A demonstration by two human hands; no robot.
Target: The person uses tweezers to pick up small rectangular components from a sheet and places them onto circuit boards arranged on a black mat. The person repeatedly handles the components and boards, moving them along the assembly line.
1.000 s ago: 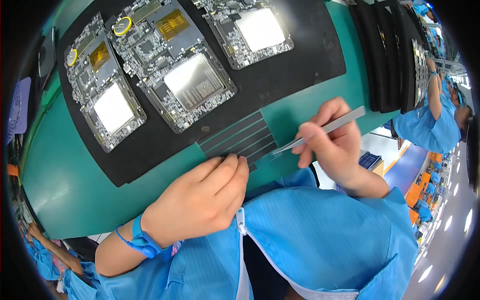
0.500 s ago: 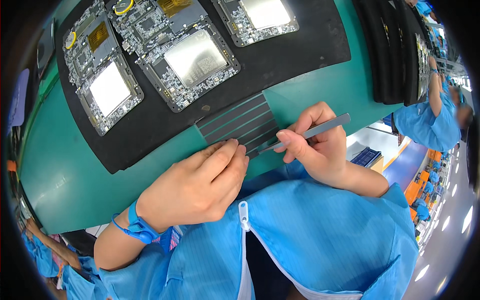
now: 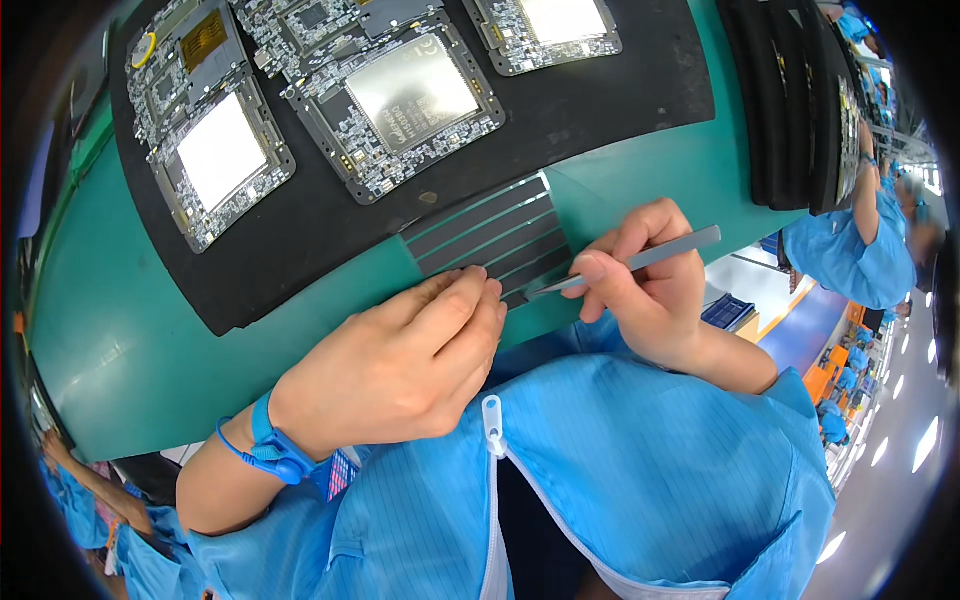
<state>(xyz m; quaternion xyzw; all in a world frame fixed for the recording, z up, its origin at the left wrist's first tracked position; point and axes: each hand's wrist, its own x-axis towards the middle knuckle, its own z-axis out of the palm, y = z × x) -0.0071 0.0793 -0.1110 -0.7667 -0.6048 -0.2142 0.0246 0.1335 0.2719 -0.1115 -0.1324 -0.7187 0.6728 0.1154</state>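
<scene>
Dark, straight strips [image 3: 490, 237] lie parallel (narrowly spaced); silvery tweezers [image 3: 675, 249] taper.

This was an electronics factory. Circuit boards [image 3: 410, 95] lay over a green table [image 3: 130, 370]; several people [image 3: 850, 255] wore matching blue jackets [image 3: 650, 450].

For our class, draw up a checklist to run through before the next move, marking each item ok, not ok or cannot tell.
1. Thin silver metal tweezers held in the right hand: ok.
2. Tweezers' points near the end of the closest of the narrow dark-grey strips: ok.
3. Tweezers closed on a strip: cannot tell; too small to make out.
4. Left hand at the strips' left ends: ok.
5. Blue wristband on the left wrist: ok.
6. Rectangular silver-shielded circuit boards clear of both hands: ok.
</scene>
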